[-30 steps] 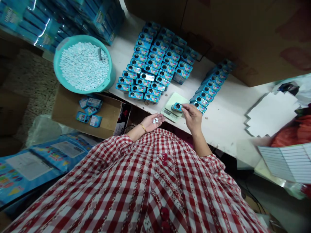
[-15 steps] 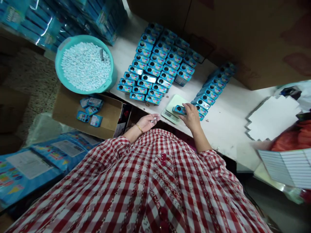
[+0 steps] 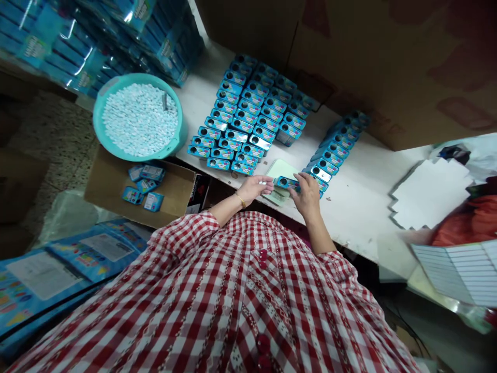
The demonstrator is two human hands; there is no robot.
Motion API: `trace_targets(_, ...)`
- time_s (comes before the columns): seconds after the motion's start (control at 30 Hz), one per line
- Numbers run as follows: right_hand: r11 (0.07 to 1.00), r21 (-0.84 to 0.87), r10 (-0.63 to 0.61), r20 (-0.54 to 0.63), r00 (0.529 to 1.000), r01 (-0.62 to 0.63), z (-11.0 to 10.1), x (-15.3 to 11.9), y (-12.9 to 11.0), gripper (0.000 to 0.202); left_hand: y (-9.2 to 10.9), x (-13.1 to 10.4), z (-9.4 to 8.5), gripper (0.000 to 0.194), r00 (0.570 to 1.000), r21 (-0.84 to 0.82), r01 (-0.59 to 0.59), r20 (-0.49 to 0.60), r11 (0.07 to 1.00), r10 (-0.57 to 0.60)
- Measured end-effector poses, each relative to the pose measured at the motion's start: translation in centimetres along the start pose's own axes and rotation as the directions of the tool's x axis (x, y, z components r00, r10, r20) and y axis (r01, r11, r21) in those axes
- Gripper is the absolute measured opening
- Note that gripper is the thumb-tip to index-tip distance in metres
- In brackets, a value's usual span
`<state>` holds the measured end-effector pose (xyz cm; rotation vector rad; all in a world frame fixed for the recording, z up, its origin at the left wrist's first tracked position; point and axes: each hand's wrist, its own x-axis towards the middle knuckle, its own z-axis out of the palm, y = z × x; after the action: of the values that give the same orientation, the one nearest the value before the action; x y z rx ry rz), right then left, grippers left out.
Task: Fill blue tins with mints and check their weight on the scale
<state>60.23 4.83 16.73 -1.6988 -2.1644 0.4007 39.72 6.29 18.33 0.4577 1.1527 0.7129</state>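
Observation:
My right hand [image 3: 307,195] grips a small blue tin [image 3: 286,182] by its right end. The tin has a dark round hole in its top and sits over a pale green scale [image 3: 280,170]; whether it rests on the scale I cannot tell. Just to its left, my left hand [image 3: 253,188] is palm up with fingers curled around a few small white pellets [image 3: 262,183]. Its fingertips come close to the tin's holed end. Several rows of similar blue tins [image 3: 241,126] stand behind my hands, and one more row [image 3: 334,150] stands to the right.
A turquoise tub [image 3: 181,135] heaped with white pellets [image 3: 140,120] stands at the left. Below it, an open cardboard box [image 3: 171,204] contains several blue packs. Wrapped blue packs rise at the back left. White card sheets [image 3: 430,191] lie right; a large carton [image 3: 373,67] borders the back.
My left hand has moved right and up to the tin, bringing the white pellets with it. My right hand keeps its hold on the tin. The whole view has shifted slightly.

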Motion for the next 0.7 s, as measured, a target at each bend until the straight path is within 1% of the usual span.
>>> trace_targets(0.07,1.000,0.025,0.004,-0.049,0.999,-0.003,-0.4,-0.8,-0.1,0.035,0.2,1.2,1.4,0.023,0.993,0.232,-0.119,0.038,0.965,0.113)
trace_targets(0.13,0.999,0.042,0.011,-0.075,0.997,-0.007,-0.6,-1.6,0.0,0.032,0.1,2.2,2.2,0.026,0.972,0.421,-0.236,0.108,0.876,0.210)
trace_targets(0.23,0.998,0.054,0.024,-0.094,0.995,-0.019,-0.5,-2.9,0.3,0.030,-0.5,3.1,2.6,0.032,0.922,0.576,-0.386,0.225,0.720,0.315)
trace_targets(0.3,0.998,0.059,0.030,-0.107,0.994,-0.023,-0.5,-3.4,0.5,0.030,-0.9,3.3,2.4,0.037,0.896,0.619,-0.443,0.279,0.648,0.346)
trace_targets(0.37,0.998,0.063,0.024,-0.122,0.992,-0.017,-0.4,-3.8,0.8,0.029,-1.3,3.5,2.2,0.040,0.879,0.630,-0.476,0.318,0.613,0.355)
trace_targets(0.5,0.998,0.056,0.009,-0.158,0.987,0.000,-0.5,-4.1,1.2,0.026,-1.8,3.8,2.1,0.042,0.855,0.599,-0.519,0.359,0.610,0.375)
trace_targets(0.7,0.999,0.054,0.004,-0.178,0.984,0.006,-0.7,-4.2,1.1,0.024,-1.9,3.9,2.2,0.035,0.857,0.586,-0.514,0.344,0.626,0.382)
